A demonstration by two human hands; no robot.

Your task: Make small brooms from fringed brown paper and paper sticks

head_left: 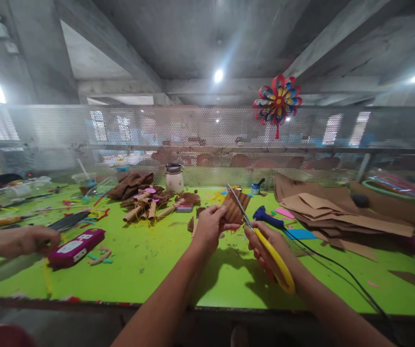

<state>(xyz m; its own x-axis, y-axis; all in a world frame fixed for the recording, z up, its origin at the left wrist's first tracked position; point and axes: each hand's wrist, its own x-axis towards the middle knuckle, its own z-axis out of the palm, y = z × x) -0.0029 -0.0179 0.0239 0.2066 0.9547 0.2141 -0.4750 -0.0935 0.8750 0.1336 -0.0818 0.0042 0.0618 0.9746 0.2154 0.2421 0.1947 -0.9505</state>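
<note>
My left hand (209, 225) pinches a small piece of brown corrugated cardboard (236, 205) above the green table (131, 274). In my right hand (263, 246) are scissors with yellow handles (275, 262). Their metal blades point up and away, lying across the cardboard piece near its right side. Whether the blades are fully closed is hard to tell. Just right of the scissors lies a blue glue gun (268, 218) with a black cord. Small brown scraps lie behind my left hand.
Brown paper sheets (319, 207) are stacked at the right. Rolled brown pieces (145, 205) and a white jar (174, 178) stand behind, left of centre. Another person's hand (43, 239) is at the left, near a purple box (77, 247). A mesh screen (207, 130) runs behind.
</note>
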